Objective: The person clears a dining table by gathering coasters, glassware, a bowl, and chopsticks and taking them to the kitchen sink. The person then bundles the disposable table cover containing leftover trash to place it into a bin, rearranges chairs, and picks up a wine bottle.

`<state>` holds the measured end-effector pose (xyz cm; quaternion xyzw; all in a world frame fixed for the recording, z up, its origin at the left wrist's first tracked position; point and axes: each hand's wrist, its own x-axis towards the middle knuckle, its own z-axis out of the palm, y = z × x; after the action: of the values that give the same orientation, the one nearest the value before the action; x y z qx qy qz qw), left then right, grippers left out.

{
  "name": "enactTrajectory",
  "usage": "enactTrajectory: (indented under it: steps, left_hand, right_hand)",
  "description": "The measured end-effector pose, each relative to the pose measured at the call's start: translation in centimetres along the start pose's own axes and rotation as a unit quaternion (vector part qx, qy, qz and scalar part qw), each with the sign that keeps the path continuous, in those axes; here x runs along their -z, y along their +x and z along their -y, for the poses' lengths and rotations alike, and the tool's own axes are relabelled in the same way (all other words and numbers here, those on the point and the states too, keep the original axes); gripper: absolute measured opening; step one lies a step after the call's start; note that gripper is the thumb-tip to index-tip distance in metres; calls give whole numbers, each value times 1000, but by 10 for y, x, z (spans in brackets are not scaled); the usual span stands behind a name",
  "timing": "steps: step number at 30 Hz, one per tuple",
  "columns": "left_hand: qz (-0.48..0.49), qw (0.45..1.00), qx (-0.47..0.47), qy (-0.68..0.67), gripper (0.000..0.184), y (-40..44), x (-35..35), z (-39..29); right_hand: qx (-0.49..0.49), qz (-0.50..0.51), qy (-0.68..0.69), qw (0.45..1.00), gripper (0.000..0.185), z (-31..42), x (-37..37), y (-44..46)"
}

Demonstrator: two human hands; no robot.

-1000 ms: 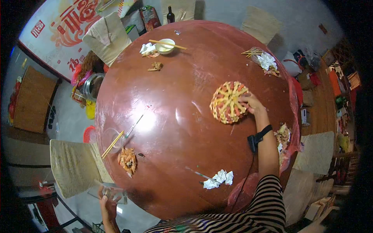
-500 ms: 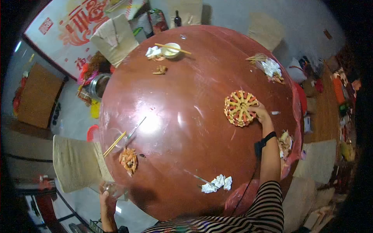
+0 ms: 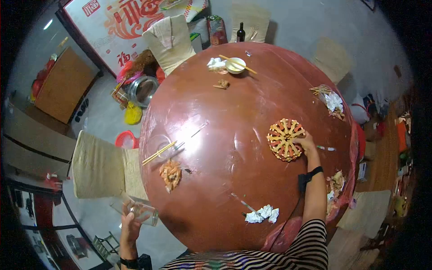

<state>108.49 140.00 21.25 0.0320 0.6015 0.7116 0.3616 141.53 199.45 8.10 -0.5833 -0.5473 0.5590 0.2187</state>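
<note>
My left hand [image 3: 129,228] is wrapped round a clear drinking glass [image 3: 150,215], held tilted beside the table's lower left edge. Some fingers show through its transparent wall. On the right half of the table, my right hand [image 3: 307,143] grips the edge of a round slatted wooden trivet [image 3: 278,140], yellow and reddish brown with an open centre. Its fingertips are partly hidden at the slats. A small wrapper [image 3: 326,148] lies just right of that hand.
The round table [image 3: 216,112] has a plastic cover. On it are a bowl [image 3: 235,71] with chopsticks across it, crumpled tissues [image 3: 262,214], a heap of food scraps [image 3: 170,174], and yellow chopsticks [image 3: 159,153] by a clear cup. A covered chair [image 3: 99,166] stands at left.
The view has turned, so the table appears farther right and lower. The glass in my left hand shows more fully. My right hand keeps its hold on the trivet.
</note>
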Motion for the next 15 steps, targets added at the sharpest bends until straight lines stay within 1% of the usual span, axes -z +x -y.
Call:
enactTrajectory:
  steps: [2, 3, 6, 7, 10, 11, 14, 15]
  left_hand:
    - [2, 1000, -10, -6, 63, -4, 10, -4]
    - [2, 1000, -15, -9, 64, -5, 17, -4]
    - [-3, 999, -32, -14, 66, -10, 36, -8]
    - [0, 999, -34, -15, 66, -12, 42, -8]
    - [9, 999, -48, -6, 66, -18, 57, -13]
    - [19, 999, -47, -8, 66, -18, 64, -14]
    - [31, 998, -58, -9, 68, -27, 86, -15]
    - [26, 997, -68, -5, 68, -31, 90, -16]
  right_hand:
    - [25, -8, -2, 1000, 49, 10, -10, -21]
    - [48, 8, -20, 999, 48, 12, -13, -29]
    - [84, 10, -37, 996, 50, 18, -24, -58]
    - [90, -13, -16, 996, 49, 28, -31, -79]
    - [169, -55, -82, 981, 49, 24, -29, -114]
    - [183, -48, -120, 975, 49, 25, -25, -128]
    - [149, -9, -123, 981, 50, 47, -20, -188]
    - [167, -25, -92, 981, 47, 54, -23, -213]
